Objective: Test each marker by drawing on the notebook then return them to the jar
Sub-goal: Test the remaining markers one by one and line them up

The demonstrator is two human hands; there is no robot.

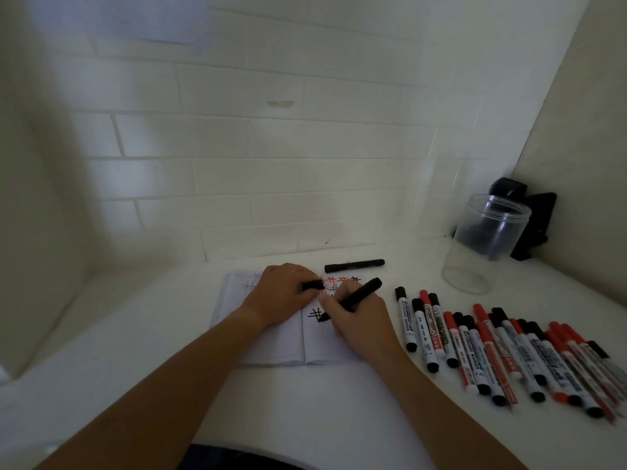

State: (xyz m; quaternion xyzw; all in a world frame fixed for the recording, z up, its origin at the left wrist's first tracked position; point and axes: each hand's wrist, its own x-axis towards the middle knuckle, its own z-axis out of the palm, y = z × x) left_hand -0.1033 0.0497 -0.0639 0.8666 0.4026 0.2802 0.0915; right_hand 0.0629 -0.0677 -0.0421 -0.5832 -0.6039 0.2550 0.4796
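Observation:
An open notebook (278, 344) lies on the white table, with red and black hash marks on its right page. My right hand (359, 320) grips a black marker (359, 295), whose tip touches the page beside a black hash mark. My left hand (281, 293) rests on the notebook and pinches a black marker cap (312, 285). Another black marker (354, 266) lies capped just behind the notebook. A clear plastic jar (481, 242) stands at the back right with no markers in it.
Several red and black whiteboard markers (502, 354) lie in a row to the right of the notebook. A black object (529, 218) stands in the corner behind the jar. Tiled wall (237, 147) rises behind the table, with side walls left and right.

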